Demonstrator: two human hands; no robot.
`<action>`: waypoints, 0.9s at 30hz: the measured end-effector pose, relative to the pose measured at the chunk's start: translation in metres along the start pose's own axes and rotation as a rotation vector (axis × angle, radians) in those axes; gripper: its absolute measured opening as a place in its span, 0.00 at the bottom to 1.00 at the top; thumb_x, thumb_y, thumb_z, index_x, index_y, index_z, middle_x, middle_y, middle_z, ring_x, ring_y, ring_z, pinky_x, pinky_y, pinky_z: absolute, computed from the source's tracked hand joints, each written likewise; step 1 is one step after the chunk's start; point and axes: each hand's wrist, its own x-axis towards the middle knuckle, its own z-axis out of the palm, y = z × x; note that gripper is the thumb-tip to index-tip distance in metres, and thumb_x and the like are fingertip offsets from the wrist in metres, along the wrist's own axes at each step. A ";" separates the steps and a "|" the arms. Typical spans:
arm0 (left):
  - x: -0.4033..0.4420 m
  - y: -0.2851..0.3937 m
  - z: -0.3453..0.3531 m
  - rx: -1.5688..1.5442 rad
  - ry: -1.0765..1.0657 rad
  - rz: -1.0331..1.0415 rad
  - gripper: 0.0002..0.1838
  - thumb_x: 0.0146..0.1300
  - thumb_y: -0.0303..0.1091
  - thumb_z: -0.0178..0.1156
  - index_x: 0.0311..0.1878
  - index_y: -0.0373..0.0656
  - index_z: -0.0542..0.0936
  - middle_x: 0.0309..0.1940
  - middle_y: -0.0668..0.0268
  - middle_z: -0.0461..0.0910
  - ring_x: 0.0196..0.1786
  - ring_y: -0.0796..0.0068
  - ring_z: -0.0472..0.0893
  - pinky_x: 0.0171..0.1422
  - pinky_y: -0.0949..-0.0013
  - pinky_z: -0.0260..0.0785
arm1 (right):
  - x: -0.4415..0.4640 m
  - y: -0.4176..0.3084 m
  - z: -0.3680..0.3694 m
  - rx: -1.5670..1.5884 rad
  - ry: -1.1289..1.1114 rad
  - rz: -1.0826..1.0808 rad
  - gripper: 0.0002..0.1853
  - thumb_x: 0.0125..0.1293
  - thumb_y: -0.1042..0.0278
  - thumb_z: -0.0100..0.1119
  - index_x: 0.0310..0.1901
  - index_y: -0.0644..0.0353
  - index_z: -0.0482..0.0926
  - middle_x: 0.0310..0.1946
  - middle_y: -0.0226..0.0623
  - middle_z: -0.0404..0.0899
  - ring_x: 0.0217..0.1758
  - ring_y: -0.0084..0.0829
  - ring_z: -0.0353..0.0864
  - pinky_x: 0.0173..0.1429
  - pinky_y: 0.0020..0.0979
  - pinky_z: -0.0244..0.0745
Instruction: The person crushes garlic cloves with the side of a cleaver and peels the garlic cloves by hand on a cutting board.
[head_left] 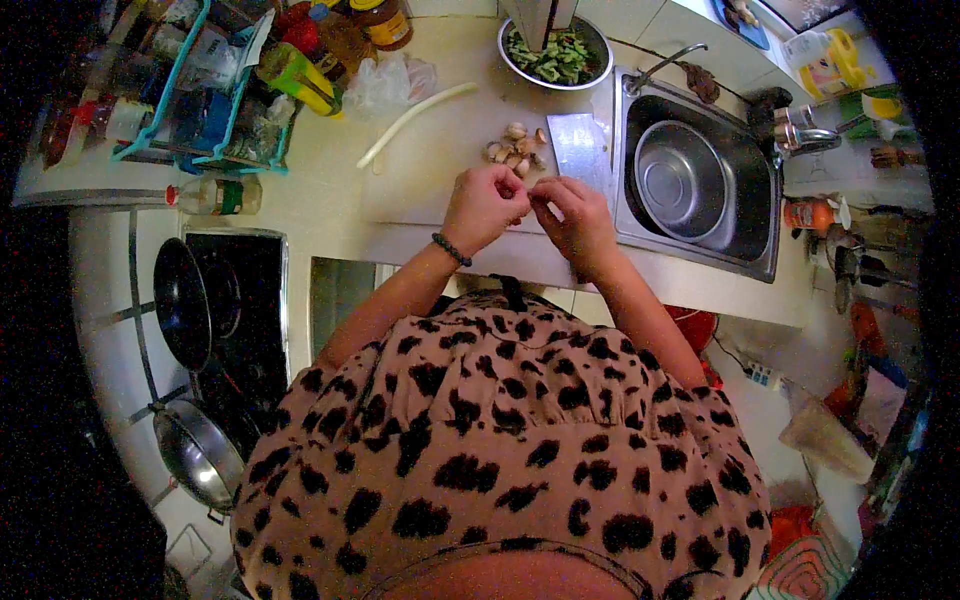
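Note:
My left hand (pixel 487 208), with a dark beaded bracelet at the wrist, is closed in a pinch over the front of the white cutting board (pixel 410 190). Its fingertips meet those of my right hand (pixel 577 222), which is pinched too. Whatever small thing lies between them is mostly hidden; only a pale speck shows. Just beyond my fingers is a loose pile of garlic cloves (pixel 517 150), several still in brownish skin. A broad cleaver blade (pixel 579 146) lies flat right of the pile. To the left rests a long white stalk (pixel 415 122).
A metal bowl (pixel 606 75) of chopped greens stands behind the board. The sink (pixel 745 235) at right holds a steel basin (pixel 682 180). Back left are a plastic bag (pixel 390 85), bottles and a turquoise rack (pixel 165 110). A black pan (pixel 182 300) is on the left stove.

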 end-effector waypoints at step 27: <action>0.006 -0.005 -0.005 -0.286 -0.173 0.105 0.12 0.58 0.26 0.61 0.46 0.38 0.80 0.28 0.70 0.80 0.30 0.84 0.77 0.35 0.78 0.72 | 0.000 0.013 0.006 1.215 -0.089 0.872 0.09 0.63 0.63 0.60 0.37 0.61 0.78 0.26 0.28 0.76 0.26 0.18 0.71 0.31 0.21 0.68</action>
